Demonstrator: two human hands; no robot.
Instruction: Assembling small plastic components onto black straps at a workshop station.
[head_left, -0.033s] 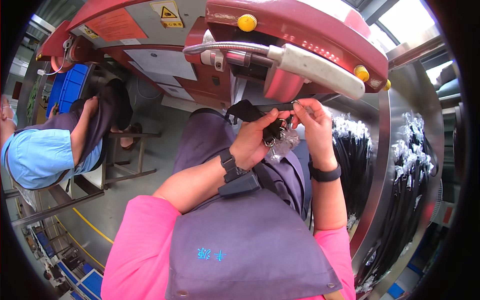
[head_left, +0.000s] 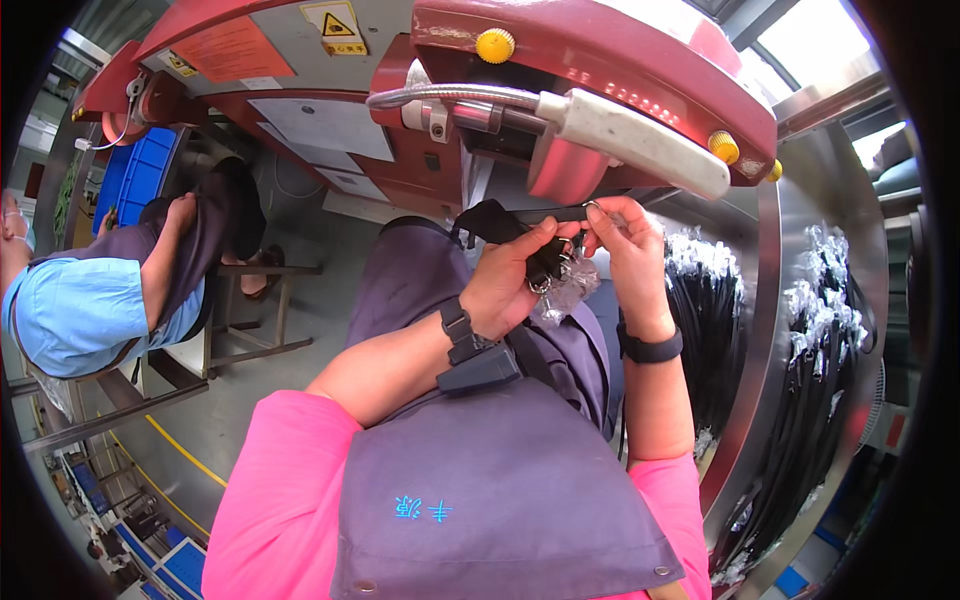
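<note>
Centrally, a narrow, flat black strap, apparently leather or a synthetic like it (head_left: 553,214), runs between the two hands, below and in front of the pink, round-edged wheel (head_left: 568,168) of the red-painted metal machine (head_left: 600,60) and apart from it. The left hand (head_left: 505,283) is curled, its thumb pressing near the strap and gathering a crumpled black, cloth-like bundle (head_left: 490,220); its hidden fingers cannot be told. The right hand (head_left: 628,250) pinches the strap's far end between thumb and bent forefinger, by a small silvery metal ring. Below hang shiny metal fittings (head_left: 541,286) in crinkled clear plastic film (head_left: 570,290).

Handling (judged): the strap should be light, fairly stiff along its edge yet easily flexed, and not fragile, though its finish may scuff. The film is probably slippery and the fittings loose, so they make poor holds. Best grip: flat faces between thumb and finger, one hand near the ring, the other further along, keeping the span taut
</note>
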